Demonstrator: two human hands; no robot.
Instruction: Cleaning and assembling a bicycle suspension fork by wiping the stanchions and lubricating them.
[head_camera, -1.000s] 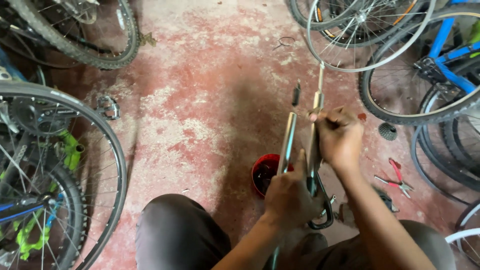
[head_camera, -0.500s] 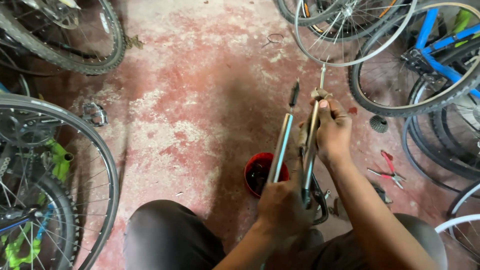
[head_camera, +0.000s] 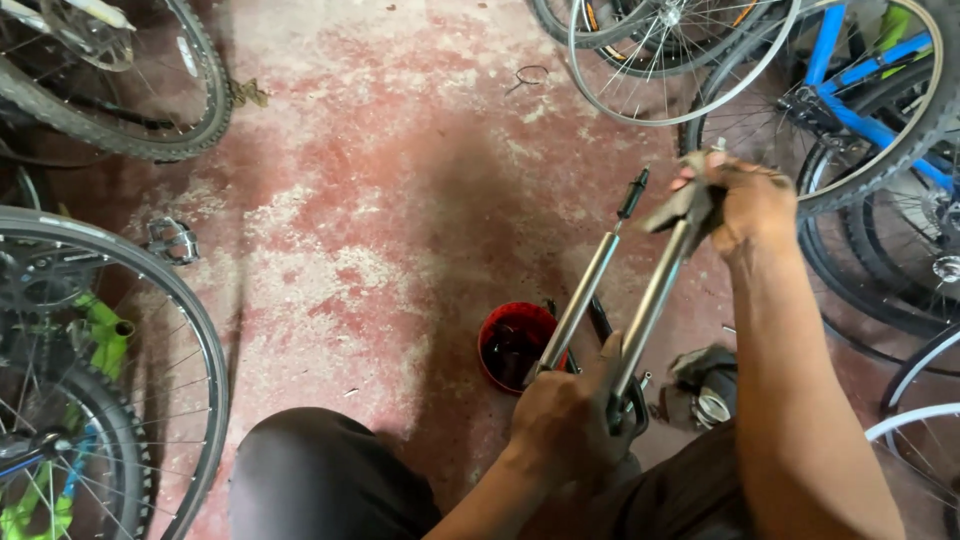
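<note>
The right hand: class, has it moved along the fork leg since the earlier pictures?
Yes. The right hand has slid outward to the far tip of the fork leg, away from the red tub on the floor.

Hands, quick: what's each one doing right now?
Left hand: closed around the lower end of the bicycle fork.
Right hand: closed on a rag at the fork's top.

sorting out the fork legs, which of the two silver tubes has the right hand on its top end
The tube on the right: the right hand wraps its top. The left tube ends free in a bare black tip.
</note>
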